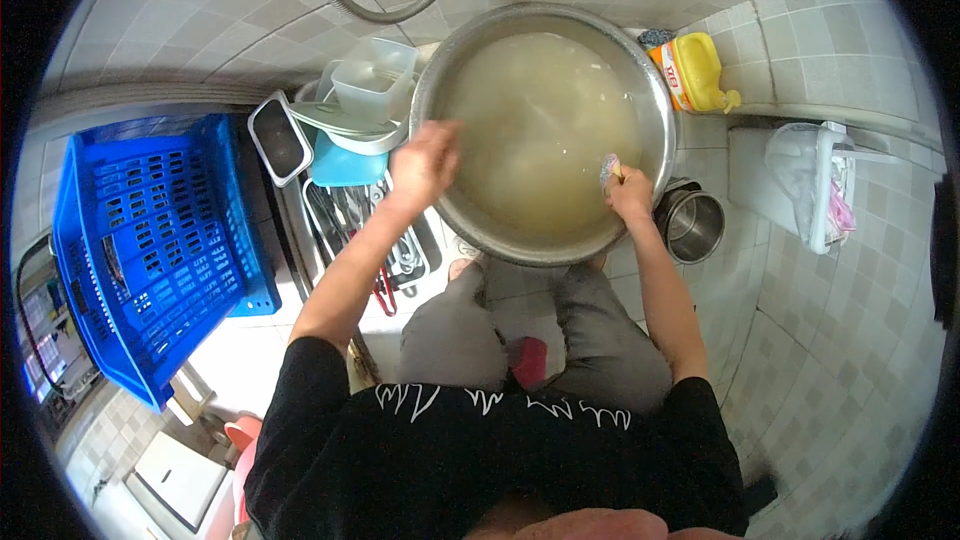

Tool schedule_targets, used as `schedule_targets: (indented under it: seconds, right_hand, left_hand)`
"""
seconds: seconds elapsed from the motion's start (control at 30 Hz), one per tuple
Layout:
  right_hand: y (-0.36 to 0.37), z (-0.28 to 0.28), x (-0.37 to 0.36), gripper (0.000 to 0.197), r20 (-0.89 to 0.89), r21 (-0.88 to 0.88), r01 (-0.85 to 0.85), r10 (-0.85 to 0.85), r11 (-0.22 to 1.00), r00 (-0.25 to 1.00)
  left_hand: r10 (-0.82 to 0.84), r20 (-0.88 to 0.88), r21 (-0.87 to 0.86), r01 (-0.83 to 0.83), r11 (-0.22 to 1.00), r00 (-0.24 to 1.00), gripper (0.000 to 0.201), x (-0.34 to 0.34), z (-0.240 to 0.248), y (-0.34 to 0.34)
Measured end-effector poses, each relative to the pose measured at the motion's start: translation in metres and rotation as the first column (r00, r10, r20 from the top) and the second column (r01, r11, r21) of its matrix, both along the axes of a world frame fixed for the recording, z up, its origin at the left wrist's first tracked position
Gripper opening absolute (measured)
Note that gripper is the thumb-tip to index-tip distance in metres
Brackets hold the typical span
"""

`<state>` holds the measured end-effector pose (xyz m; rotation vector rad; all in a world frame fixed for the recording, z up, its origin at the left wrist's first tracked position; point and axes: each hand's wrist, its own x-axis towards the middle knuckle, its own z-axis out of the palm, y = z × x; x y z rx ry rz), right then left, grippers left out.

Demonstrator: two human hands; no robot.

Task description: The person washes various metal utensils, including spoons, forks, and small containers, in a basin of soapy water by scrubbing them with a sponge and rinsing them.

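Note:
A large round metal basin (655, 70) stands in front of me, filled with cloudy yellowish water (540, 130). My right hand (632, 194) is closed over the basin's near right side. Its fingers pinch a small speckled grey scrubber (608, 168), with a pale yellow bit showing beside the fingertips. My left hand (425, 165) is at the basin's left rim, its fingers curled and smeared by motion. Whether it holds anything cannot be made out.
Left of the basin are stacked plastic containers (375, 80), a blue lid (348, 162) and a rack of cutlery (350, 210). A blue crate (165, 250) stands farther left. To the right are a yellow jug (697, 72), a metal pot (693, 227) and a lined bin (822, 190).

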<state>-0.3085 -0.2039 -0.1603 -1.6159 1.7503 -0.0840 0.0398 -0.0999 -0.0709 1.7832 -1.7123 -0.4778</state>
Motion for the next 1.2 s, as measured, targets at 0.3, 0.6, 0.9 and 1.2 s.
schedule_targets:
  seconds: [0.3, 0.6, 0.9, 1.2]
  right_hand:
    - [-0.001, -0.003, 0.005, 0.026, -0.178, -0.167, -0.163, 0.133, 0.972, 0.975]
    - [0.000, -0.006, 0.008, 0.020, -0.131, -0.115, -0.152, 0.137, 0.982, 0.982]
    - [0.007, -0.010, 0.009, 0.021, -0.181, -0.060, -0.210, 0.197, 0.976, 0.964]
    - [0.017, -0.043, 0.037, 0.023, -0.240, 0.139, -0.367, 0.391, 0.920, 0.889]
  left_hand:
    - [-0.573, 0.343, 0.624, 0.276, 0.731, 0.744, 0.070, -0.082, -0.111, -0.060]
    - [-0.590, 0.328, 0.719, 0.210, 0.663, 0.738, 0.087, -0.130, -0.145, -0.064]
    - [-0.442, 0.172, 0.842, 0.102, 0.530, 0.880, 0.076, -0.113, -0.131, -0.070]
    - [-0.159, 0.035, 0.805, 0.066, 0.589, 0.987, 0.081, -0.089, -0.153, -0.039]
